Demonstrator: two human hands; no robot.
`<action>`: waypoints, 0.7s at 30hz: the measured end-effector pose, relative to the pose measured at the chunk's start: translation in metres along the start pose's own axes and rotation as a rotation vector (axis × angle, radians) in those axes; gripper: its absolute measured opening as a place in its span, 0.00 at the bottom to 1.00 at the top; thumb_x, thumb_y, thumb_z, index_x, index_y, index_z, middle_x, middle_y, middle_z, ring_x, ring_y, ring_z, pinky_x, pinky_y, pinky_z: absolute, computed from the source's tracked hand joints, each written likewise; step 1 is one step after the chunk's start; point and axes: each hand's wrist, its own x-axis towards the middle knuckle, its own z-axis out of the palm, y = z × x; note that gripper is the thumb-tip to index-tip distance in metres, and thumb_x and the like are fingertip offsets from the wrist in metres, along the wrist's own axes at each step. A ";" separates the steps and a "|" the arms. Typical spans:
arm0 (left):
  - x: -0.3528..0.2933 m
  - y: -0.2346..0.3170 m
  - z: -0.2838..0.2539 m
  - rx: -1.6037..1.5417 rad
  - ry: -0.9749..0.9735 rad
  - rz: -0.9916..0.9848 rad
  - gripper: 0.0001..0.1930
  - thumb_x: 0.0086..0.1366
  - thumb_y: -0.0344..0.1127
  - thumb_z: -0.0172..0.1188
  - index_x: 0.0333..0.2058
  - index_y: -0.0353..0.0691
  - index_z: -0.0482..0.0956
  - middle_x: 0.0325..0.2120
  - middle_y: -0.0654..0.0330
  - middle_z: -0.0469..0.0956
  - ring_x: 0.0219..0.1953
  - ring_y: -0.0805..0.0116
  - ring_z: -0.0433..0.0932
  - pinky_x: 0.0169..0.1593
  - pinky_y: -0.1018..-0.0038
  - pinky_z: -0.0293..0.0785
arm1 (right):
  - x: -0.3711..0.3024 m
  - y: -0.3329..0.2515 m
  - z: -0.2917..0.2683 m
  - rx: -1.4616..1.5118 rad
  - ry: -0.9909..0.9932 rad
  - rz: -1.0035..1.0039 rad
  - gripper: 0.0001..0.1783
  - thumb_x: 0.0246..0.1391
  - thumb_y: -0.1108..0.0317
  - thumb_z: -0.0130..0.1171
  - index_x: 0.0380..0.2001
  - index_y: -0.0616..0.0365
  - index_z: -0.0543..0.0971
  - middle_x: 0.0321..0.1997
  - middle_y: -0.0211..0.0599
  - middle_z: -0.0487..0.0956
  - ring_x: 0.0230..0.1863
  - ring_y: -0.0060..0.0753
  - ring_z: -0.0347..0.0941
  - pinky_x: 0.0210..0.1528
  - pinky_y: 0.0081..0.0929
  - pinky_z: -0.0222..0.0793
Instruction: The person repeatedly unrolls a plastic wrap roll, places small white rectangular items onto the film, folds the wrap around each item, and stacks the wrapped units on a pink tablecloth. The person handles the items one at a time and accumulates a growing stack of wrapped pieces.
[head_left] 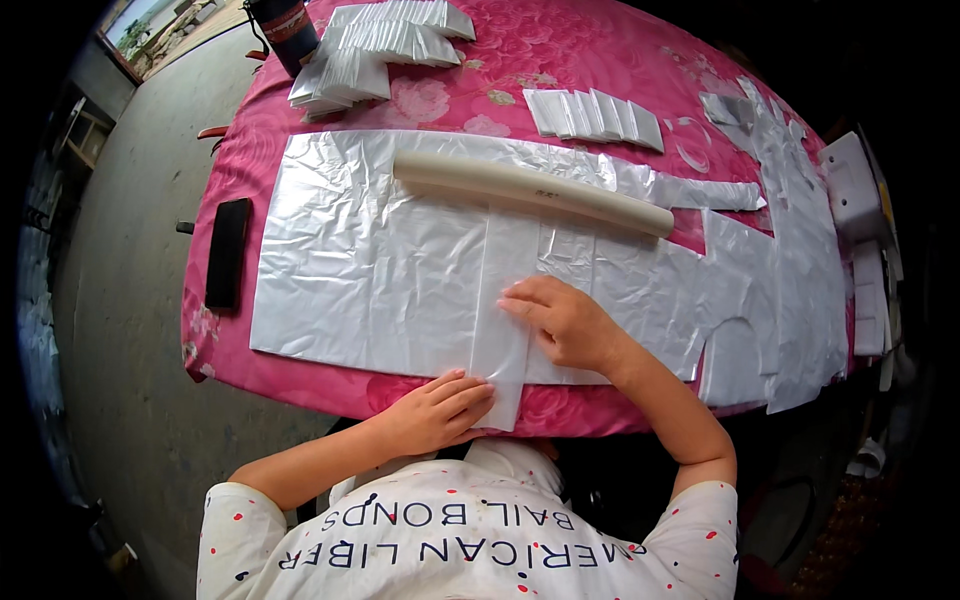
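So the thing being worked on is a narrow strip of translucent white plastic [500,365], lying across a larger spread of white plastic sheets [360,260], its lower end reaching the table's near edge. The left hand [440,412] is at that end, fingers extended close together with the tips on the strip's left side; can't tell if they're pinching it. The right hand [565,320] sits farther in, fingers curled and fingertips over the strip (no way to see whether they actually grip it).

Just beyond, a pale tube [530,190] lies slantwise across the sheets, toward the table's far edge. Past that, there's a row of folded white packets [595,118], and more folded bundles [385,50] are piled by the far left corner, with a dark cup [285,35] right beside them. A black phone [228,255] lies along the left edge, and cut plastic pieces [800,260] spread along the right edge. All of it's on a table [430,100] with a pink floral cover.
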 end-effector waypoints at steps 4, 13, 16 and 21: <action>0.004 -0.010 -0.007 0.026 0.025 0.121 0.15 0.55 0.39 0.59 0.40 0.38 0.76 0.43 0.59 0.75 0.48 0.64 0.73 0.56 0.63 0.65 | -0.019 -0.028 0.016 -0.044 0.019 -0.031 0.27 0.34 0.82 0.54 0.45 0.63 0.73 0.52 0.43 0.70 0.56 0.43 0.64 0.57 0.35 0.62; 0.033 -0.041 -0.029 -0.297 0.023 -0.161 0.54 0.50 0.76 0.40 0.62 0.32 0.48 0.50 0.49 0.70 0.55 0.52 0.67 0.63 0.56 0.45 | -0.018 -0.028 0.035 -0.115 0.291 0.103 0.18 0.38 0.75 0.60 0.38 0.58 0.79 0.42 0.37 0.76 0.43 0.40 0.72 0.43 0.31 0.69; 0.041 -0.049 -0.036 -0.452 0.015 -0.285 0.56 0.50 0.79 0.34 0.62 0.33 0.48 0.50 0.49 0.70 0.54 0.53 0.68 0.62 0.56 0.46 | -0.015 -0.030 0.025 -0.073 0.300 0.195 0.13 0.40 0.75 0.59 0.34 0.57 0.80 0.36 0.36 0.78 0.38 0.37 0.74 0.37 0.28 0.70; 0.053 -0.057 -0.037 -0.844 0.085 -0.622 0.50 0.57 0.74 0.26 0.61 0.32 0.48 0.50 0.48 0.70 0.50 0.53 0.71 0.57 0.63 0.58 | -0.001 -0.018 0.011 0.210 0.293 0.446 0.08 0.47 0.68 0.57 0.27 0.62 0.80 0.22 0.41 0.77 0.21 0.36 0.74 0.29 0.24 0.69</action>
